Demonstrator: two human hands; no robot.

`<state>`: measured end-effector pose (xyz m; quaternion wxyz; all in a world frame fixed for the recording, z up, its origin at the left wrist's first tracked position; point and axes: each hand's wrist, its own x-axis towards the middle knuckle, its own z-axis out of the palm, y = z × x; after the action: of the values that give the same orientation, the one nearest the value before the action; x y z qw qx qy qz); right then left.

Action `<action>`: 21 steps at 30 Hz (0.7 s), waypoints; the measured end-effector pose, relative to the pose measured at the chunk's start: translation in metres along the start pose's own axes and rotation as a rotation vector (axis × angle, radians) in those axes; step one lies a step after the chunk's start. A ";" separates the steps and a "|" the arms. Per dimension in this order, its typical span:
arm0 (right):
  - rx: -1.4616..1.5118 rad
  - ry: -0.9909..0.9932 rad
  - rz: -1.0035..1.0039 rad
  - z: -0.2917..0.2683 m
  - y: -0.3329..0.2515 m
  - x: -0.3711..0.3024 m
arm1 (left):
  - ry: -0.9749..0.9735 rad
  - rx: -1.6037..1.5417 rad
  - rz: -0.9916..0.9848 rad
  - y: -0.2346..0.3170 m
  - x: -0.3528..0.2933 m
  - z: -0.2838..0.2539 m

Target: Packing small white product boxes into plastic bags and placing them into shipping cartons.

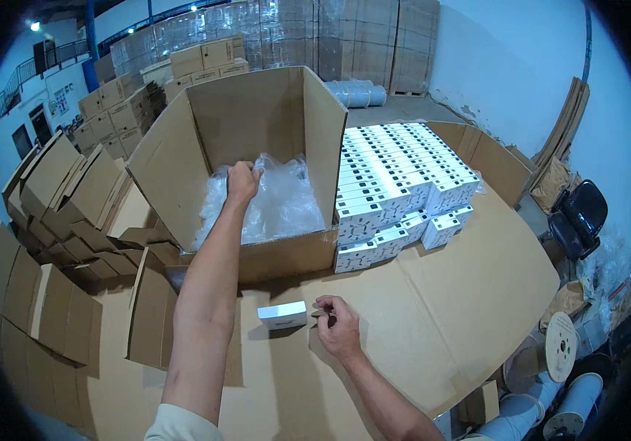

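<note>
My left hand [243, 181] reaches into a large open cardboard carton [253, 110], its fingers closed on a clear plastic bag among several clear plastic bags [286, 195]. The fingertips are partly hidden behind the hand. On the brown cardboard table cover stands a small white box [282, 315], untouched. Just to the right of that box hovers my right hand [339, 327], fingers loosely curled with a gap between thumb and forefinger, holding nothing that I can see.
Right of the carton, many white boxes [396, 165] are stacked in rows on the table [433, 309]. Open cardboard cartons [65, 184] crowd the left side. Cable spools [562, 345] and a black chair [579, 217] are on the right. Wrapped pallets [374, 44] line the back.
</note>
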<state>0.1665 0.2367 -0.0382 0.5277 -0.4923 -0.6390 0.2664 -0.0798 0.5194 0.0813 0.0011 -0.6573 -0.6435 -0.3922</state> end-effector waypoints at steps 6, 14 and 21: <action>-0.018 0.000 0.005 -0.001 -0.007 -0.001 | 0.191 -0.143 -0.011 0.008 0.003 -0.013; -0.016 0.011 -0.024 0.005 -0.001 -0.007 | 0.528 -0.438 -0.047 0.068 -0.006 -0.078; 0.191 0.048 0.111 0.001 0.013 -0.001 | 0.574 -0.568 0.030 0.143 -0.136 -0.123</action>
<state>0.1703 0.2409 -0.0495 0.5715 -0.4807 -0.5697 0.3431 -0.0037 0.3171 0.1681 0.0047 -0.5048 -0.4733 -0.7219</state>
